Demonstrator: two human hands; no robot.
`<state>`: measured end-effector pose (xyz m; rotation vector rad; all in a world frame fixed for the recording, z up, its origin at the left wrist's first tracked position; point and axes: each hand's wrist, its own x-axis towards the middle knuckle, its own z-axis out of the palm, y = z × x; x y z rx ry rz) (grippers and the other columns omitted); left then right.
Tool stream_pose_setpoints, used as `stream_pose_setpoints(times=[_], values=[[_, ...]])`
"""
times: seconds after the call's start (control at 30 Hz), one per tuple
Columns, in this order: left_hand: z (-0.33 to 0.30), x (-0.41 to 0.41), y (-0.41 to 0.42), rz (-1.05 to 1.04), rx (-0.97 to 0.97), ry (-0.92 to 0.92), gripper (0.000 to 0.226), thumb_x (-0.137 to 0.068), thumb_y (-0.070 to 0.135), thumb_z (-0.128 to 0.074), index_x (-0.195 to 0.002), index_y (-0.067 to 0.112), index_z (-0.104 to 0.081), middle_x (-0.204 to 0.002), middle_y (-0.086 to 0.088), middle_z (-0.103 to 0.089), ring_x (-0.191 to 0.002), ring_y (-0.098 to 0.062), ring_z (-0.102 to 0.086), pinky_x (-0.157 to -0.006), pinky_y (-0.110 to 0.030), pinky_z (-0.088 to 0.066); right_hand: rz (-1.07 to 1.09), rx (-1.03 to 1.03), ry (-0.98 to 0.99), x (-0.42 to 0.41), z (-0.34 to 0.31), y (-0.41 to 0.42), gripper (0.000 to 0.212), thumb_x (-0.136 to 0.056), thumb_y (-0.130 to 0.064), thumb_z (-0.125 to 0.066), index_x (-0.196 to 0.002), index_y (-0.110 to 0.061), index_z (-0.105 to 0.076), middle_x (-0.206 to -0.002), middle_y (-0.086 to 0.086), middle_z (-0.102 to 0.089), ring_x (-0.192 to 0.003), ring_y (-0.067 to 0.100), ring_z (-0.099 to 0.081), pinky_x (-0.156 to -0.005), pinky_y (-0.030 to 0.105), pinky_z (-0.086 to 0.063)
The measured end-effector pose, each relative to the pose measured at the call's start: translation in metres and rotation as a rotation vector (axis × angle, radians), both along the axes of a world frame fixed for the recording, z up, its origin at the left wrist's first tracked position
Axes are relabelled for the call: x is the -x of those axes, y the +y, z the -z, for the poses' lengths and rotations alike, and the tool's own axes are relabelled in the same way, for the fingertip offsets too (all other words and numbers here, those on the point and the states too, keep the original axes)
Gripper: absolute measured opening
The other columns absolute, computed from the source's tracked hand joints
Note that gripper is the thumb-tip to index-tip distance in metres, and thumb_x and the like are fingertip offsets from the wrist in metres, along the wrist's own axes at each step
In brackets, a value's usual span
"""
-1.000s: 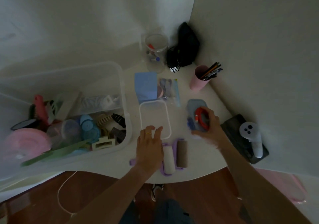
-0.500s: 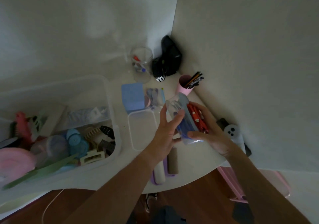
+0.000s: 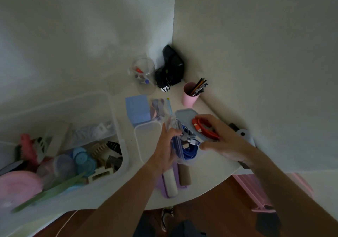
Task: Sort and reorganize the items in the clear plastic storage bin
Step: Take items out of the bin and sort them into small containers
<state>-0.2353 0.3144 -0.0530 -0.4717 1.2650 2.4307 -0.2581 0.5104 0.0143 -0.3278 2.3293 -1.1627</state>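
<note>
I hold a small clear container [image 3: 184, 161] with a blue cable [image 3: 190, 151] in it above the white table [image 3: 206, 178]. My left hand [image 3: 164, 151] grips its near side. My right hand [image 3: 223, 140] holds its grey-blue lid [image 3: 184, 117] tilted up and pins a coiled red cable [image 3: 203, 129] against the lid. The large clear plastic storage bin [image 3: 117, 119] stands to the left, holding hair clips, blue discs [image 3: 84, 160], a pink round thing and a green strip [image 3: 49, 193].
An empty clear lid or tray [image 3: 146, 145] lies beside the bin. Behind it are a blue box [image 3: 137, 110], a zip bag [image 3: 161, 107], a pink pencil cup [image 3: 190, 96], a glass jar [image 3: 144, 77] and a black pouch [image 3: 172, 66]. Lint rollers [image 3: 172, 182] lie near the front edge.
A second ago the container lay on the table under my right hand. Both hands have since lifted it, and the lid has tilted open with the red cable on it.
</note>
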Motion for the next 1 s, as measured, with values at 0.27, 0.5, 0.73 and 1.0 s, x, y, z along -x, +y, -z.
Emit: stream_pose_setpoints(times=[0.27, 0.5, 0.73, 1.0], values=[[-0.008, -0.004, 0.008, -0.046, 0.017, -0.016, 0.051, -0.081, 0.018, -0.058, -0.132, 0.015, -0.054, -0.121, -0.022, -0.063, -0.111, -0.038, -0.062, -0.098, -0.055, -0.051, 0.132, -0.031, 0.107, -0.012, -0.027, -0.001, 0.075, -0.063, -0.056, -0.067, -0.133, -0.047, -0.041, -0.117, -0.010, -0.050, -0.102, 0.003, -0.051, -0.081, 0.026, -0.046], [-0.007, -0.013, -0.003, -0.062, -0.116, -0.190, 0.074, -0.069, 0.031, -0.067, -0.134, -0.004, -0.056, -0.124, -0.028, -0.061, -0.112, -0.042, -0.060, -0.108, -0.060, -0.042, 0.297, -0.282, 0.207, 0.008, -0.023, 0.023, 0.079, -0.070, -0.056, -0.072, -0.136, -0.046, -0.031, -0.123, 0.001, -0.041, -0.107, 0.023, -0.050, -0.091, 0.039, -0.047], [0.008, -0.023, -0.020, -0.026, -0.072, -0.221, 0.061, -0.084, 0.040, -0.067, -0.132, 0.003, -0.061, -0.130, -0.026, -0.061, -0.113, -0.039, -0.060, -0.109, -0.057, -0.039, 0.344, -0.519, 0.022, -0.018, 0.149, 0.015, 0.105, -0.059, -0.081, -0.060, -0.146, -0.037, -0.022, -0.143, 0.014, -0.024, -0.132, 0.040, -0.032, -0.108, 0.049, -0.038], [0.025, -0.020, -0.008, 0.006, -0.062, -0.240, 0.060, -0.091, 0.038, -0.058, -0.136, -0.002, -0.053, -0.118, -0.020, -0.061, -0.108, -0.036, -0.057, -0.106, -0.053, -0.041, 0.282, -0.595, 0.213, -0.022, 0.211, 0.003, 0.083, -0.086, -0.058, -0.061, -0.154, -0.028, -0.025, -0.157, 0.016, -0.017, -0.141, 0.040, -0.016, -0.115, 0.055, -0.018]])
